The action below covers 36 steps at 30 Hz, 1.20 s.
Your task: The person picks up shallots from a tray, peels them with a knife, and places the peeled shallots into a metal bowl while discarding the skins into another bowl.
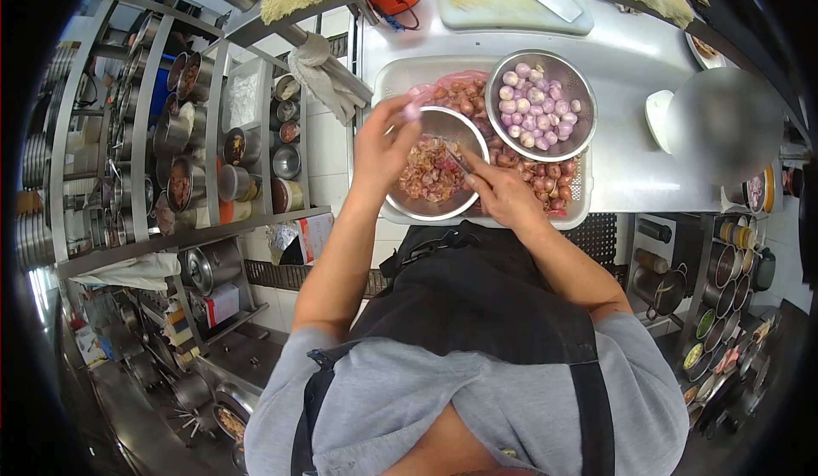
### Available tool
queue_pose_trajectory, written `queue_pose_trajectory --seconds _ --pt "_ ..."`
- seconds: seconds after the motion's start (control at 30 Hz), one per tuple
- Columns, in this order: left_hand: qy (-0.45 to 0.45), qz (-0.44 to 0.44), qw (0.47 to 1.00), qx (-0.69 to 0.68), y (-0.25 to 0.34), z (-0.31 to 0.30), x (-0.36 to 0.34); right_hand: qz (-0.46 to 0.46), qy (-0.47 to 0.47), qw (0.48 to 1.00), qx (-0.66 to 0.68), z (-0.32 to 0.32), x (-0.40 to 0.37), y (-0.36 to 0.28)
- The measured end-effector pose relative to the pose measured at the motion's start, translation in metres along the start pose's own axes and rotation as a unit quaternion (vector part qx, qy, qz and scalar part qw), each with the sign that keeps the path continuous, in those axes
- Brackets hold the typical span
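Observation:
My left hand (pixel 385 145) is raised at the left rim of a steel bowl, its fingers closed on a pale purple peeled shallot (pixel 412 111). Over the bowl's right side, my right hand (pixel 508 193) grips a small knife (pixel 461 162), its blade pointing up and left. Papery peelings (pixel 432 169) fill much of the steel bowl (pixel 406 206). Behind and to the right, a steel colander (pixel 590 126) holds many peeled shallots (pixel 535 108). Unpeeled reddish-brown shallots (pixel 558 188) lie under and around both vessels in a large pale tray (pixel 392 71), partly in pink netting (pixel 452 79).
At the back of the steel counter (pixel 626 169) lies a cutting board (pixel 477 9) with a broad knife (pixel 552 2) on it. An orange object (pixel 397 3) stands at the back left. Racks of pots (pixel 175 126) line the left side. A white dish (pixel 658 120) sits to the right.

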<state>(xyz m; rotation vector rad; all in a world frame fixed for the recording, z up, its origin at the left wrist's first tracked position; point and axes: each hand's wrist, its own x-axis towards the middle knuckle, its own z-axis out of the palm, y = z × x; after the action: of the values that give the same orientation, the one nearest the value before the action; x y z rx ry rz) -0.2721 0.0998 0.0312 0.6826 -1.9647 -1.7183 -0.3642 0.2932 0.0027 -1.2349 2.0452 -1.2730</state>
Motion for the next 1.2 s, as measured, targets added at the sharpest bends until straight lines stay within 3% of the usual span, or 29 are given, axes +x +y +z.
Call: queue_pose_trajectory --seconds 0.1,0.13,0.2,0.23,0.3,0.33,0.4,0.43,0.5,0.53,0.6,0.83,0.97,1.07,1.13,1.17,1.2 --pt "-0.102 0.093 0.971 0.196 0.013 0.027 0.037 -0.006 -0.075 0.997 0.023 0.012 -0.002 0.014" --pt "-0.099 0.095 0.971 0.194 0.011 0.038 0.048 -0.022 -0.060 0.998 0.017 0.015 -0.003 0.014" --pt "-0.198 0.084 0.960 0.182 0.008 0.053 0.073 -0.015 -0.059 0.998 0.015 0.013 -0.004 0.009" --pt "-0.198 0.087 0.959 0.180 0.005 0.050 0.087 -0.006 -0.057 0.998 0.019 0.010 -0.004 0.006" --pt "-0.089 0.119 0.950 0.275 -0.001 0.032 0.117 0.032 -0.081 0.996 0.004 0.002 -0.007 0.003" --pt "-0.091 0.122 0.949 0.276 -0.009 0.021 0.131 0.028 -0.074 0.997 0.002 0.003 -0.011 0.008" --pt "-0.167 0.087 0.868 0.460 -0.032 0.003 0.153 0.047 -0.075 0.996 -0.004 -0.002 -0.014 0.003" --pt "-0.166 0.090 0.867 0.461 -0.044 0.003 0.156 0.045 -0.072 0.996 -0.006 -0.002 -0.016 0.005" --pt "-0.339 0.067 0.761 0.549 -0.057 0.004 0.158 0.027 -0.053 0.998 -0.010 0.000 -0.019 0.009" --pt "-0.341 0.070 0.760 0.549 -0.058 0.006 0.158 0.042 -0.064 0.997 0.002 -0.002 -0.020 0.008" --pt "-0.354 -0.013 0.766 0.536 -0.059 0.013 0.153 0.045 -0.052 0.998 0.003 -0.004 -0.024 0.008" --pt "-0.357 0.035 0.699 0.619 -0.098 0.019 0.162 0.059 -0.023 0.998 0.010 -0.010 -0.032 0.009" --pt "-0.364 0.048 0.692 0.621 -0.101 0.016 0.160 0.080 -0.025 0.996 0.008 -0.010 -0.034 0.010" --pt "-0.329 0.092 0.728 0.594 -0.105 -0.001 0.161 0.069 -0.009 0.997 0.021 -0.012 -0.033 0.009" --pt "-0.303 0.102 0.838 0.441 -0.097 -0.014 0.157 0.081 -0.012 0.996 0.032 -0.016 -0.032 0.005" --pt "-0.301 0.102 0.839 0.442 -0.095 -0.017 0.151 0.094 -0.015 0.995 0.041 -0.018 -0.030 0.005" --pt "-0.269 0.034 0.917 0.294 -0.079 -0.020 0.136 0.091 -0.017 0.995 0.041 -0.018 -0.028 0.006"
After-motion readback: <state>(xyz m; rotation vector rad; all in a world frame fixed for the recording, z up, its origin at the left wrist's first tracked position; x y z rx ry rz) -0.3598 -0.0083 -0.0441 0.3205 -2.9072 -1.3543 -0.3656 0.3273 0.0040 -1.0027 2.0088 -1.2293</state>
